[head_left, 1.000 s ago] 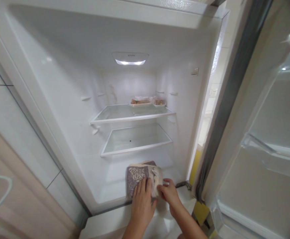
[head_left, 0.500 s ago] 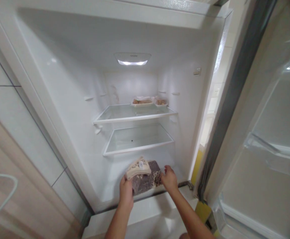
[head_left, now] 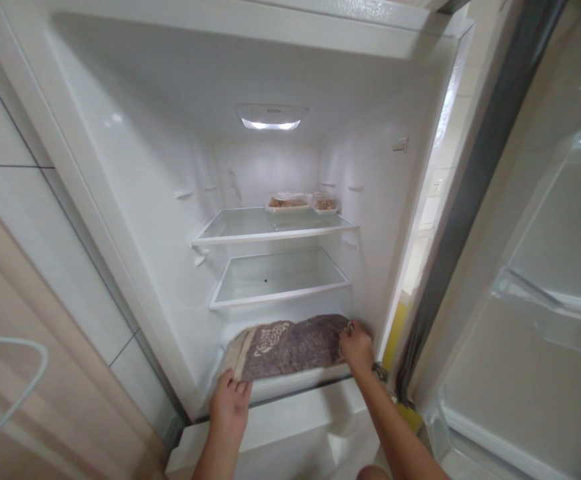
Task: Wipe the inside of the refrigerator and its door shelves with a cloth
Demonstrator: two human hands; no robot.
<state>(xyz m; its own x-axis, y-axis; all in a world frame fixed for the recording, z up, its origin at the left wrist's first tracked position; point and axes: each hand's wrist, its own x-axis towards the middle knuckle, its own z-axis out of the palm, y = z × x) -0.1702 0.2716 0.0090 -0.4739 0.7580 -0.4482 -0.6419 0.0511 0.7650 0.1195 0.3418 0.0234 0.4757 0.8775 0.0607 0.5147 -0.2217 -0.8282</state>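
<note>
A grey-brown towel [head_left: 295, 347] with a beige border and scroll pattern stretches across the bottom of the open fridge, below the two glass shelves. My left hand [head_left: 230, 400] grips its near left corner, fingertips bent over the beige edge. At the other end my right hand [head_left: 356, 348] is closed on the towel's right edge in a pinch, its thumb partly hidden. Between the hands the cloth looks folded lengthwise and slightly wavy.
Two packs of food, a longer one [head_left: 288, 202] and a smaller one [head_left: 324, 203], sit on the upper glass shelf [head_left: 240, 223]. Below it is a lower glass shelf [head_left: 250, 283]. The fridge door [head_left: 560, 267] with clear racks stands open at right; tiled wall [head_left: 35, 253] lies left.
The towel has gone from a bunched fold to a long strip. My left hand has moved left and nearer to me, my right hand to the right.
</note>
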